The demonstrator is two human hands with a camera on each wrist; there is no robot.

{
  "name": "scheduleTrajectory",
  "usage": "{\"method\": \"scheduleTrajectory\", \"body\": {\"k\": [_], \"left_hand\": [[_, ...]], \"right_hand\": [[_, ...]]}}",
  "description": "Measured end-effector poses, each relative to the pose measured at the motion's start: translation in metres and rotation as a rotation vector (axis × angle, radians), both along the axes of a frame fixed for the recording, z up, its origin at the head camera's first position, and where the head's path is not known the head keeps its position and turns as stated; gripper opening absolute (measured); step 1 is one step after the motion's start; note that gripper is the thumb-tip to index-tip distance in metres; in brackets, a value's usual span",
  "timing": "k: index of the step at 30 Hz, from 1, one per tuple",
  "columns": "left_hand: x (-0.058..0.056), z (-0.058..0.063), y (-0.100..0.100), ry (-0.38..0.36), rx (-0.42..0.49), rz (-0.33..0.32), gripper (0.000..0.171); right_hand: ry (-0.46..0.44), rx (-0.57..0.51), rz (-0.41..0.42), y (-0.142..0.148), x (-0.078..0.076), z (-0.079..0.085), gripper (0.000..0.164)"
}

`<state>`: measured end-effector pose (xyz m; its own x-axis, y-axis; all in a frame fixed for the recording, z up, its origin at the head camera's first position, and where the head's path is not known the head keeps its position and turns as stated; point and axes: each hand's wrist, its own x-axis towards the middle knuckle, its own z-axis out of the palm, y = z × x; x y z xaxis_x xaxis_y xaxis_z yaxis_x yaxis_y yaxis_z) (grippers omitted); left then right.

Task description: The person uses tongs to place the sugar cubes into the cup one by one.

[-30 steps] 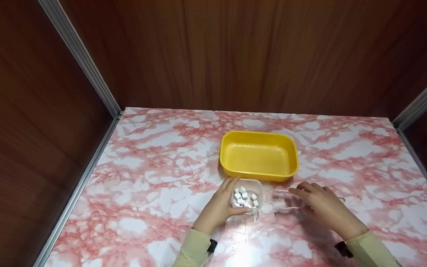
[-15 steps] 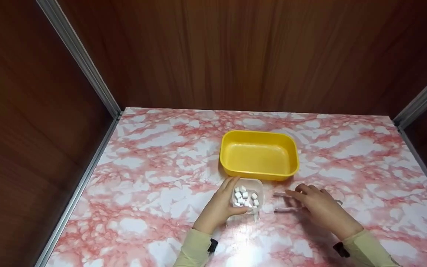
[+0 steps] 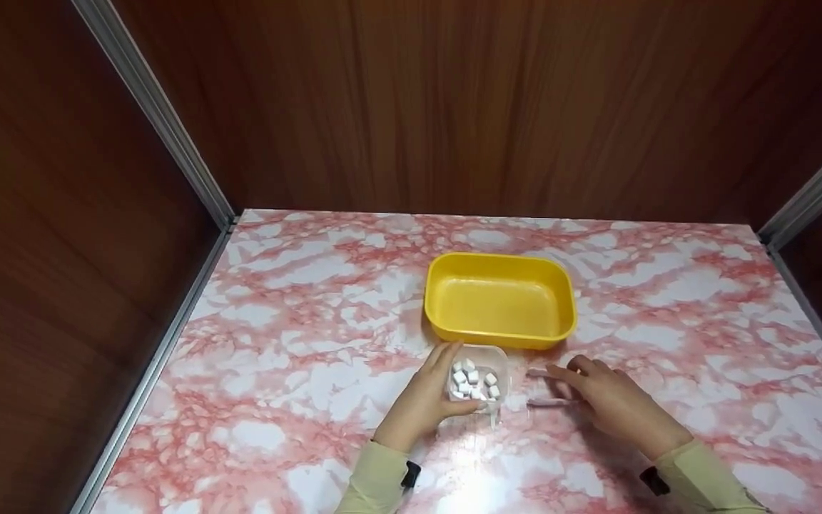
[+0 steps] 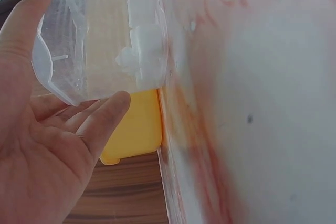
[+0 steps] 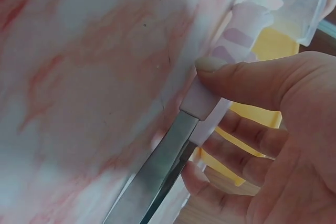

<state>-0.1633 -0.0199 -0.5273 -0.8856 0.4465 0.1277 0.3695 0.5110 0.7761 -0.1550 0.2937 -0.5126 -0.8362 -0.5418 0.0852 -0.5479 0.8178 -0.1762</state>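
My left hand (image 3: 419, 400) holds a small clear plastic box (image 4: 107, 30) at its left side, thumb at the near edge and fingers at the far one. Inside the box lie several white cubes (image 3: 472, 377). To the right, my right hand (image 3: 614, 401) grips a pair of tongs (image 5: 202, 95), thumb on one arm and fingers along the other. The tongs have metal arms and pale pink ends with mauve patches. Their two ends point left toward the box, spread apart and low over the table.
A yellow rectangular tub (image 3: 500, 303) with nothing in it stands just beyond the clear box. Red-and-white marbled table (image 3: 297, 343) lies beneath everything. Brown wood-grain panels (image 3: 411, 107) with metal corner strips (image 3: 161, 107) close off the back and sides.
My right hand has shifted slightly left with the tongs, bringing their ends a little nearer the box. The left hand, box and tub stay about where they were.
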Motion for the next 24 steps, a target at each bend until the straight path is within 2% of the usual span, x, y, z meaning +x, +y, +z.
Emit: {"method": "scheduleTrajectory", "body": {"k": [8,16,24], "left_hand": [[-0.001,0.000,-0.003,0.014,-0.004,0.005,0.094],[-0.001,-0.001,-0.002,0.021,-0.018,0.011,0.095],[0.000,0.000,-0.002,0.007,-0.050,0.012,0.096]], "right_hand": [[0.033,0.002,0.004,-0.003,-0.001,-0.002,0.069],[0.024,0.045,-0.044,-0.007,0.003,-0.005,0.068],[0.033,0.042,-0.055,-0.010,0.007,-0.011,0.081]]}}
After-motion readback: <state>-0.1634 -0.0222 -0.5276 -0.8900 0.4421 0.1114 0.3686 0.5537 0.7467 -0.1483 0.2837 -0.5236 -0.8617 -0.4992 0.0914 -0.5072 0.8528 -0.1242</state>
